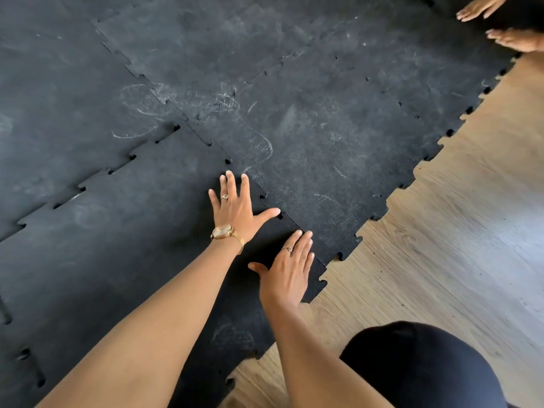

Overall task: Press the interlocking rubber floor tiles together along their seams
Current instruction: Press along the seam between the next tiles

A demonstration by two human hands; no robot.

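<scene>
A: Item one, the seam [265, 198]. Where does it lie from my hands?

B: It runs diagonally, from the upper left down to the tiles' toothed edge at the lower right. Your left hand [235, 209] lies flat just left of it, thumb reaching across onto the far tile [318, 148]. Your right hand [287, 270] lies flat on the near tile [123, 231], fingertips [304, 235] just short of the seam's lower end. The right hand is nearer the unpressed corner, I judge.

A: Fingers?

B: Both hands spread wide, palms down, gripping nothing.

A: Item two, materials.

B: Tiles: black rubber, matte, grainy, scuffed with pale chalky marks; edges cut in jigsaw tabs, small dark gaps showing along the joints. Underneath: pale wood-grain floor [441, 245]. Gold watch [225, 232] on the left wrist. Another person's hands [497, 22] rest at the far corner.
</scene>
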